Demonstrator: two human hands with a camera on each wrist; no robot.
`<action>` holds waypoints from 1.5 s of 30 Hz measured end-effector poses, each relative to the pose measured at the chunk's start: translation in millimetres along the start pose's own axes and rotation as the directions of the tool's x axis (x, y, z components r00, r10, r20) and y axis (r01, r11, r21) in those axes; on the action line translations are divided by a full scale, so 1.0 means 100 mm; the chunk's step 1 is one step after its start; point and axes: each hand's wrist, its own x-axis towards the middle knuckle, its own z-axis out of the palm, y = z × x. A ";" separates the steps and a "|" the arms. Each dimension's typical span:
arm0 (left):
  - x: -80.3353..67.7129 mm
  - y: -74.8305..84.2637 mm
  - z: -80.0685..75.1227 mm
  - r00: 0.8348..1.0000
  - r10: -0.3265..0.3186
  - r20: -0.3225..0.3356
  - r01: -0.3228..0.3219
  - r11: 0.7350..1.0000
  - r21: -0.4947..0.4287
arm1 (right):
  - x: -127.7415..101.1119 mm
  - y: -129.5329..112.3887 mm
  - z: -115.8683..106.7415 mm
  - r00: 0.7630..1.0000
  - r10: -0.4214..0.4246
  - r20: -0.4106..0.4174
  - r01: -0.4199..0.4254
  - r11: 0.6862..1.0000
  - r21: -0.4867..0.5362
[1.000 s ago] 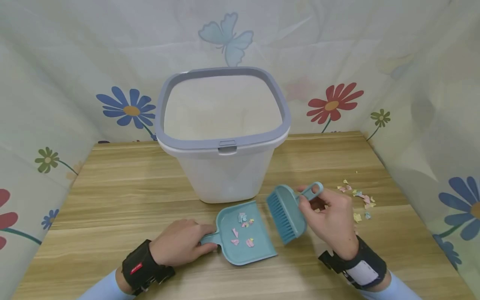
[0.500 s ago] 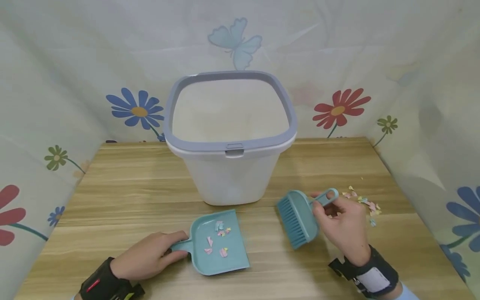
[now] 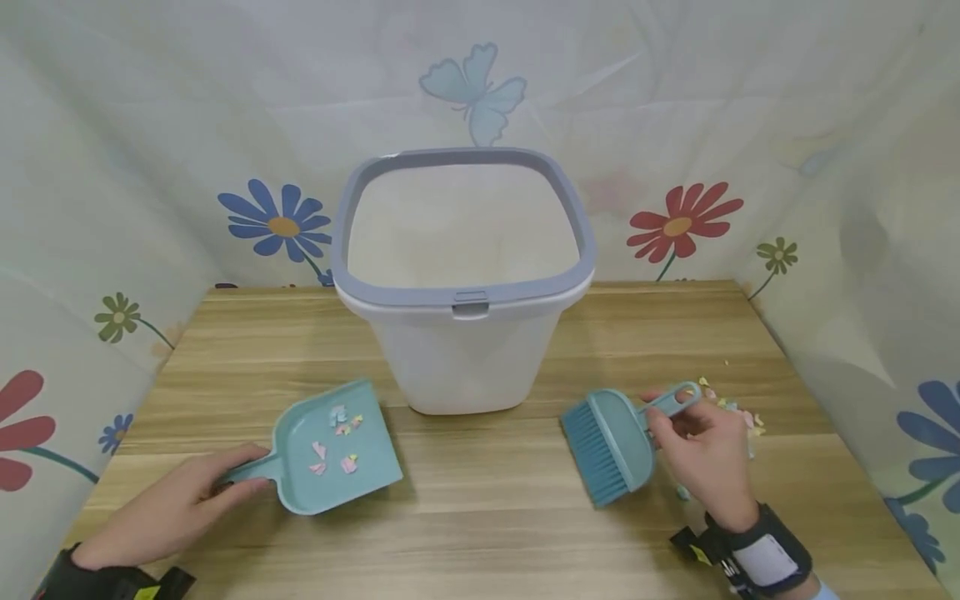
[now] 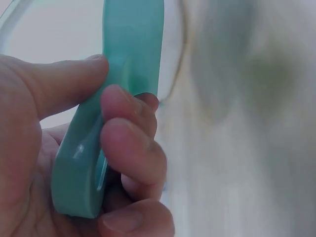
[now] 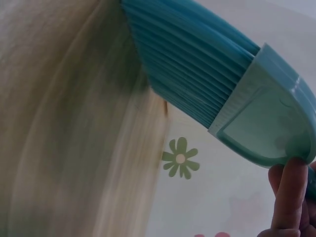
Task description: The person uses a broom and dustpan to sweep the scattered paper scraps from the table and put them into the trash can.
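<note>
My left hand (image 3: 183, 500) grips the handle of a teal dustpan (image 3: 337, 492) at the left of the head view. Several pink, yellow and blue paper scraps (image 3: 348, 464) lie in its pan. Fingers wrap the looped handle (image 4: 81, 163) in the left wrist view, thumb pressing its other side. On the right, my right hand (image 3: 708, 454) pinches the handle of a teal hand brush (image 3: 621, 433), bristles pointing left. In the right wrist view, the brush head (image 5: 266, 118) is tilted, with fingers at the base of its handle.
A white bin (image 3: 465, 358) with a grey-blue rim stands at the back middle of the wooden table (image 3: 487, 533). More paper scraps (image 3: 708, 392) lie scattered beyond and partly behind my right hand. A flower-print curtain (image 3: 600, 108) surrounds the table's back and sides.
My left hand has carried the dustpan leftward, away from the brush and the front of the bin, scraps still in it. The brush in my right hand has shifted slightly right.
</note>
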 end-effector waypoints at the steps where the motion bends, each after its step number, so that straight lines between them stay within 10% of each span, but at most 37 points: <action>1: -0.01 -0.02 -0.06 1.000 -0.027 -0.016 0.027 1.000 0.003 | -0.01 0.01 -0.01 1.000 0.013 0.002 -0.013 1.000 -0.006; 7: 0.00 -0.01 -0.47 0.986 -0.072 -0.152 0.078 0.996 0.033 | -0.02 0.03 -0.05 0.996 0.086 0.018 -0.086 0.996 -0.022; 16: 0.10 0.27 -1.07 0.921 0.002 -0.388 0.039 0.994 0.100 | -0.01 0.06 -0.08 0.990 0.135 0.030 -0.133 0.989 -0.059; 25: 0.28 0.57 -1.63 0.795 0.072 -0.603 -0.002 0.993 0.117 | -0.01 0.06 -0.07 0.987 0.153 0.042 -0.150 0.987 -0.063; 28: 0.36 0.73 -1.76 0.780 0.091 -0.619 0.000 0.989 0.145 | -0.01 0.06 -0.07 0.987 0.157 0.042 -0.154 0.986 -0.067; 34: 0.54 1.17 -1.89 0.795 0.133 -0.592 0.008 0.973 0.230 | -0.01 0.07 -0.07 0.988 0.152 0.041 -0.148 0.986 -0.077; 39: 0.74 1.44 -1.85 0.785 0.223 -0.578 -0.108 0.968 0.228 | -0.02 0.09 -0.08 0.988 0.147 0.039 -0.143 0.986 -0.080; 42: 0.87 1.57 -1.79 0.765 0.311 -0.564 -0.198 0.947 0.253 | -0.02 0.10 -0.07 0.989 0.147 0.035 -0.144 0.987 -0.076; 45: 0.99 1.69 -1.71 0.711 0.409 -0.571 -0.261 0.909 0.326 | -0.03 0.09 -0.08 0.988 0.151 0.031 -0.148 0.986 -0.081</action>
